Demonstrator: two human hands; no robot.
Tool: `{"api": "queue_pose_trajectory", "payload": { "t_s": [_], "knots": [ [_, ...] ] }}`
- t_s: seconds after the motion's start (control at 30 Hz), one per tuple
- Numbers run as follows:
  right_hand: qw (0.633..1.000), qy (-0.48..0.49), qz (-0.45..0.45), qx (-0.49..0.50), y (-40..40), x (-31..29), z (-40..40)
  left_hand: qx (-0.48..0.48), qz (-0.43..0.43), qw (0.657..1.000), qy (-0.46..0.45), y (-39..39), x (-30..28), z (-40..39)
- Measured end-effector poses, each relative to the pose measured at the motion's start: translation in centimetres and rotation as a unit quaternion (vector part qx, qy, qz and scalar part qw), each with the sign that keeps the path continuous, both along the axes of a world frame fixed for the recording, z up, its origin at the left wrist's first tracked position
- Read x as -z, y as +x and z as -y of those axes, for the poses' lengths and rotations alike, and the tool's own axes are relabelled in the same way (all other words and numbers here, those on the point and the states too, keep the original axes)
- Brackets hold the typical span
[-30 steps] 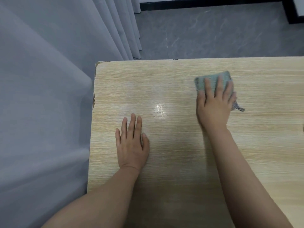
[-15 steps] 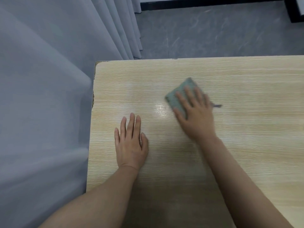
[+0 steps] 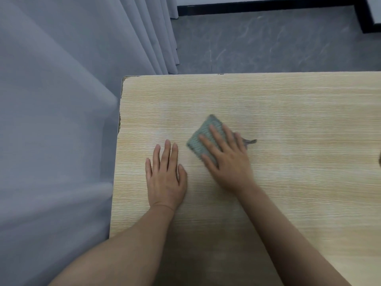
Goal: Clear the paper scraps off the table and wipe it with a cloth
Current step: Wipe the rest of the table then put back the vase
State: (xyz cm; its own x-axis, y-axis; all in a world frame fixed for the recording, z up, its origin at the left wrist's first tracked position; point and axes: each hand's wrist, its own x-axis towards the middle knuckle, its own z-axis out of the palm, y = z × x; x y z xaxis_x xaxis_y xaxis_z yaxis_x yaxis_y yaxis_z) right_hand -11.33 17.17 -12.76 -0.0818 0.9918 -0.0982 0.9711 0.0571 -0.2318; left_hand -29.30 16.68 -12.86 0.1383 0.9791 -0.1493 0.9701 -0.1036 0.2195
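Observation:
A folded grey-green cloth (image 3: 203,134) lies flat on the light wooden table (image 3: 299,112), near its left part. My right hand (image 3: 227,157) presses down on the cloth with straight, spread fingers and covers its near half. A loose corner of the cloth sticks out to the right of the hand. My left hand (image 3: 165,176) rests flat on the table, palm down, just left of the cloth and apart from it. No paper scraps show on the table.
Grey curtains (image 3: 61,100) hang along the table's left edge. Grey tiled floor (image 3: 268,48) lies beyond the far edge. The table's chipped left corner (image 3: 123,79) is at the back. A small dark thing (image 3: 379,161) shows at the right frame edge.
My right hand has slid the cloth leftward and toward me across the table, from the right of centre to close beside my left hand. My left hand has stayed in place.

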Motion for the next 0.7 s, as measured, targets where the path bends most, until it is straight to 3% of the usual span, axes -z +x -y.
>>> {"api": "queue_pose_trajectory", "payload": {
  "t_s": [0.13,0.3,0.37,0.5,0.6,0.7],
  "knots": [
    [0.977,-0.035,0.001,0.208,4.8,-0.9,0.6,-0.002,0.006,1.0,0.002,0.0,-0.1,0.1],
    [0.945,-0.052,0.009,0.322,4.6,-1.2,0.6,-0.003,0.02,1.0,-0.001,0.0,-0.2,0.1],
    [0.956,-0.046,0.004,0.291,2.3,-1.1,0.3,-0.004,0.023,1.0,-0.001,0.0,-0.3,0.0],
    [0.997,-0.032,-0.019,0.071,-3.7,-1.4,1.8,-0.006,0.069,0.998,0.002,-0.2,-0.4,-0.1],
    [0.997,-0.047,-0.021,-0.053,-4.2,-1.7,3.4,-0.003,0.107,0.994,0.0,-0.7,-0.4,-0.2],
    [0.998,-0.057,-0.021,-0.028,-0.9,-1.9,3.9,0.022,0.112,0.993,-0.027,-1.3,-0.8,-0.2]
  ]
}}
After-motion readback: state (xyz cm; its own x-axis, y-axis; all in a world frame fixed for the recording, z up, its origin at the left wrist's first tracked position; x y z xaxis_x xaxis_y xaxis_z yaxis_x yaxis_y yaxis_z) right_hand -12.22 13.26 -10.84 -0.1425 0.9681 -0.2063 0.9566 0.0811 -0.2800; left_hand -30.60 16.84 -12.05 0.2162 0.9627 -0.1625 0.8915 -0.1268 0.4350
